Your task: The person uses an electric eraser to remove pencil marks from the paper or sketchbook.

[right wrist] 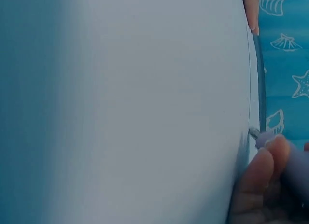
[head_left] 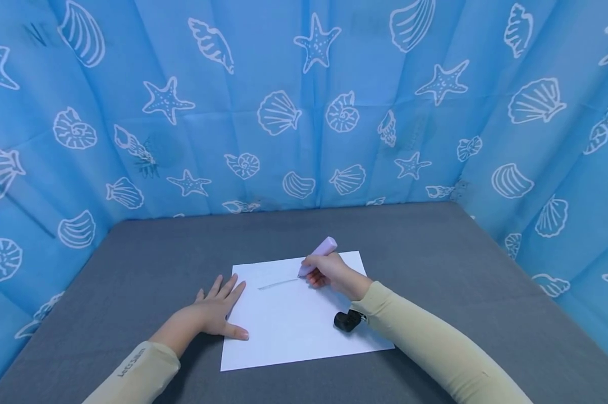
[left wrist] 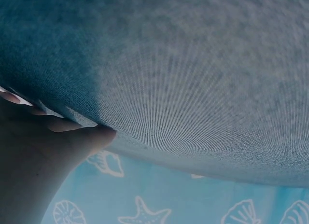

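A white sheet of paper (head_left: pixel 283 328) lies on the grey table. My right hand (head_left: pixel 331 270) pinches a thick lilac marker (head_left: pixel 327 246), its body tilted up and to the right. The marker's tip touches the paper at the right end of a thin dark line (head_left: pixel 278 284). In the right wrist view, the marker (right wrist: pixel 297 168) shows between thumb and fingertips, partly hidden by them. My left hand (head_left: pixel 214 311) rests with spread fingers across the paper's left edge; its thumb lies on the sheet. The left wrist view shows that hand (left wrist: pixel 53 137) mostly in shadow.
Grey cloth covers the table (head_left: pixel 172 247) around the sheet. A blue curtain (head_left: pixel 293 140) with white shells and starfish stands behind and along both sides. A small black camera (head_left: pixel 347 320) on the right wrist hangs over the paper's lower right.
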Demonstrator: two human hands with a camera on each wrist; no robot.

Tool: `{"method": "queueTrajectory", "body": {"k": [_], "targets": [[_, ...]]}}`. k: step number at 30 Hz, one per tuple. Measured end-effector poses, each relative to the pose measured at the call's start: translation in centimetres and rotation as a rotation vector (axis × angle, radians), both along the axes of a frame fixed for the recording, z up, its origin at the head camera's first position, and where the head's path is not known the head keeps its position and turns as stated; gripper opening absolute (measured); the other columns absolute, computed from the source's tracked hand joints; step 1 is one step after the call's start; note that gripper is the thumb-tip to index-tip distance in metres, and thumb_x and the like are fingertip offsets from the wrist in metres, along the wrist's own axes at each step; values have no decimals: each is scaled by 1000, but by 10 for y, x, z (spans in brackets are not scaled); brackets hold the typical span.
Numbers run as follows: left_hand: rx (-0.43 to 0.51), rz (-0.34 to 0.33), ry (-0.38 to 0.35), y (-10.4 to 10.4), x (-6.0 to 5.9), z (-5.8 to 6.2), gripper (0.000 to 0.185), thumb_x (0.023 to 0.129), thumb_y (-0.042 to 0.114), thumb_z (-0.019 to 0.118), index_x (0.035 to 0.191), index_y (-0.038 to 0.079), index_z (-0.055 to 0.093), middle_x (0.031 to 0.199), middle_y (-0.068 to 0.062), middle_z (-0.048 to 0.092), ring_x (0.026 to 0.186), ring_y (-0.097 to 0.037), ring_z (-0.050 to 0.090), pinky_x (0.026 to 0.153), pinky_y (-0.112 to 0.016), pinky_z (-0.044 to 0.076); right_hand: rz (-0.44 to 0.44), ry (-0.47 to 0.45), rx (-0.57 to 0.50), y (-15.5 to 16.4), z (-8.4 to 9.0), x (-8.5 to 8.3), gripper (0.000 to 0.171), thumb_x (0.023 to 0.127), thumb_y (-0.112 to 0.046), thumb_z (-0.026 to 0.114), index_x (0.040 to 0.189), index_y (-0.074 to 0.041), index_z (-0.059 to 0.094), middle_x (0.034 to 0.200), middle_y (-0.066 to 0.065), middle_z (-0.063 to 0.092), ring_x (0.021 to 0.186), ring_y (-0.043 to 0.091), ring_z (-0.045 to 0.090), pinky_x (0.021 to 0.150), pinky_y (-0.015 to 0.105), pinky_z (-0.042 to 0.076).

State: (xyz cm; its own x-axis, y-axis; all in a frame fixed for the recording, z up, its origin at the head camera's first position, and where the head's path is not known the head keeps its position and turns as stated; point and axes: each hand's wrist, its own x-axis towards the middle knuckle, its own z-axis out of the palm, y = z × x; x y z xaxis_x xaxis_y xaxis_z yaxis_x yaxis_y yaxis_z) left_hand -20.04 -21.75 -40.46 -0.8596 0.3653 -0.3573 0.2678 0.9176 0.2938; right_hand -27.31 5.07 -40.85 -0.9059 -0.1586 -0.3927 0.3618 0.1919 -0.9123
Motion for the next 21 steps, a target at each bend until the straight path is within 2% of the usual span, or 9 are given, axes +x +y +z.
{"method": "queueTrajectory", "body": {"k": [3, 8, 12, 15, 21], "targets": [[-6, -2, -15, 0, -1, -1, 121, 69, 72, 71, 154, 4, 18, 160, -22, 3, 143, -49, -5, 105, -72, 2, 7, 3, -9, 0, 0, 1, 17, 89, -11, 62, 94, 5, 60, 61, 7, 56, 48, 11, 51, 49, 22, 47], [8, -4, 6, 0, -1, -4, 120, 69, 70, 73, 154, 3, 21, 160, -22, 6, 143, -50, -2, 104, -74, 4, 12, 9, -2, -1, 1, 1, 17, 88, -11, 63, 94, 5, 60, 61, 8, 55, 48, 12, 51, 49, 22, 46], [8, 1, 3, -3, -3, -8, 124, 66, 75, 70, 155, 5, 19, 161, -20, 4, 144, -48, -5, 105, -72, 2, 18, 3, 11, -1, 1, 1, 18, 88, -12, 64, 93, 5, 60, 61, 8, 55, 47, 12, 52, 48, 23, 46], [9, 4, -6, -3, -3, -7, 125, 65, 77, 69, 155, 5, 18, 161, -20, 3, 144, -47, -6, 106, -72, 1, 21, 8, -8, -1, 2, 1, 18, 88, -12, 63, 94, 5, 61, 62, 8, 57, 49, 12, 53, 50, 22, 48], [-4, 2, 10, -1, -2, -6, 120, 69, 71, 72, 154, 4, 20, 160, -21, 5, 143, -49, -3, 105, -73, 4, 18, 16, -76, 1, -1, -2, 15, 87, -8, 58, 93, 6, 61, 64, 10, 59, 51, 13, 56, 51, 23, 50]]}}
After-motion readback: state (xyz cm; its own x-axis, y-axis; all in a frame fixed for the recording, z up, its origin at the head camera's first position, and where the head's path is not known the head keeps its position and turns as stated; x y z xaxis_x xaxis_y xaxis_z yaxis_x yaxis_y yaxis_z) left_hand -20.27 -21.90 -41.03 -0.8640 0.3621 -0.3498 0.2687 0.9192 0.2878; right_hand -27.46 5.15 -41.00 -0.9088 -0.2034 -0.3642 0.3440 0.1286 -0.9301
